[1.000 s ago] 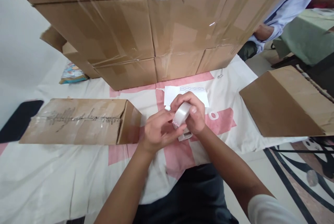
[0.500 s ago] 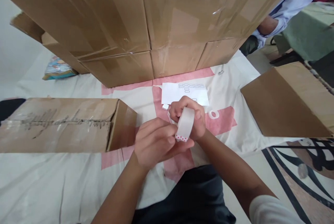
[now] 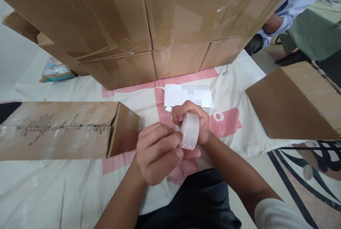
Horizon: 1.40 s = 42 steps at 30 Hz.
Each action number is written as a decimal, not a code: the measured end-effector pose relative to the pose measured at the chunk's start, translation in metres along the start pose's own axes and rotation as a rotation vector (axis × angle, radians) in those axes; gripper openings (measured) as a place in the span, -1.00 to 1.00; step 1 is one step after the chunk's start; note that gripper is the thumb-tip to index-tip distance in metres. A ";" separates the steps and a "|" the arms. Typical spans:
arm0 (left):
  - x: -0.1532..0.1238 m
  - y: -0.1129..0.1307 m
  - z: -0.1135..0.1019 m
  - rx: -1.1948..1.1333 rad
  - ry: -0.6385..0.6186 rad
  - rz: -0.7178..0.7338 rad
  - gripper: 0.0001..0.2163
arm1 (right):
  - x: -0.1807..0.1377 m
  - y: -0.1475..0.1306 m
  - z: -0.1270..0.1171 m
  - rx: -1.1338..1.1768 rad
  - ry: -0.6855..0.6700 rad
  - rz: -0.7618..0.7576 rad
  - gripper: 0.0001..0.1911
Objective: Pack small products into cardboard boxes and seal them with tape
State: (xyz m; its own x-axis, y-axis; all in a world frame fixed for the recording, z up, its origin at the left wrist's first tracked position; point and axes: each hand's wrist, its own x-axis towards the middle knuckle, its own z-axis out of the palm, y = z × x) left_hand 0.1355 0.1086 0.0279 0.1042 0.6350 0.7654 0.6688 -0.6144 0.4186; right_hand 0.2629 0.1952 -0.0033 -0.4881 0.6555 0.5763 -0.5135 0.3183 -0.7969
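The roll of tape (image 3: 190, 130) sits at centre between both hands, a paper sheet (image 3: 183, 95) at twelve o'clock before stacked cartons (image 3: 149, 26), a long box (image 3: 61, 129) at nine, another box (image 3: 293, 104) at three.

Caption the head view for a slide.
Right hand grips a tape roll; left hand picks at its edge, cardboard boxes stacked behind.

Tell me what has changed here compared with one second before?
The left hand moved toward the person and curled more, its fingertips staying at the end of the tape roll. The right hand turned the roll more upright. Both hands kept their hold; the long box and paper sheet stayed put.
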 end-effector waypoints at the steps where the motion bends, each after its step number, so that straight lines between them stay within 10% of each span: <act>1: 0.003 0.000 0.000 -0.008 0.010 0.063 -0.64 | 0.000 0.000 0.000 0.002 -0.002 -0.009 -0.56; 25: -0.004 -0.005 0.013 -0.001 0.171 0.270 -0.78 | 0.003 -0.001 0.001 -0.060 -0.048 -0.128 -0.59; 42: -0.002 -0.004 0.020 -0.008 0.148 0.082 -0.73 | 0.001 -0.001 0.001 -0.048 0.079 -0.008 -0.59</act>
State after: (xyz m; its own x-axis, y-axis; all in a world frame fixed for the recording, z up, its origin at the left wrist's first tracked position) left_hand 0.1478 0.1193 0.0148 0.0487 0.5070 0.8606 0.6566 -0.6655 0.3549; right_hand 0.2623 0.1947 -0.0021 -0.4259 0.7044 0.5679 -0.4821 0.3545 -0.8012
